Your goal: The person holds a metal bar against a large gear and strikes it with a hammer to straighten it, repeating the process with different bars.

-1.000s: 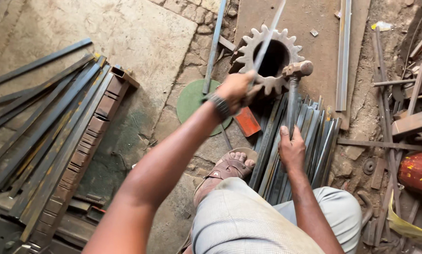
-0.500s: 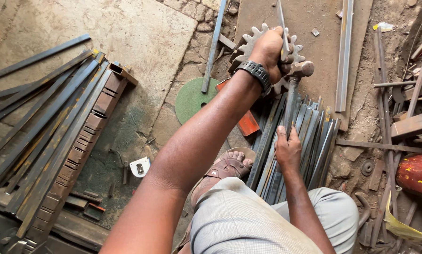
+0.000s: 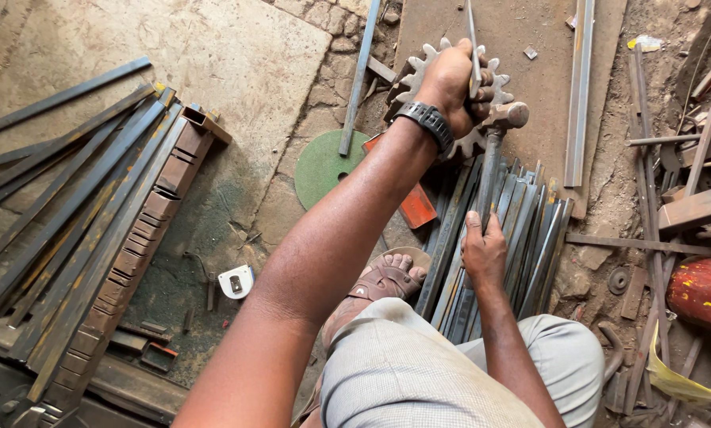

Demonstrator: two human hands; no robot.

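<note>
The right hand (image 3: pixel 484 252) was clamped round the hammer handle (image 3: pixel 488 178), nearest the knees, over the bundle of flat steel strips (image 3: pixel 522 238). Farther off, the left hand (image 3: pixel 450 83) had its fingers closed on a thin metal strip (image 3: pixel 472 36), standing it on the toothed gear wheel (image 3: pixel 419 75), with the hammer head (image 3: pixel 507 116) just beside those fingers. A glancing blow could likely have caught the knuckles, or the strip could have slipped off the gear.

A green cutting disc (image 3: pixel 321 165) lies on the floor, a white tape measure (image 3: pixel 235 281) nearer the sandalled foot (image 3: pixel 383 279).
</note>
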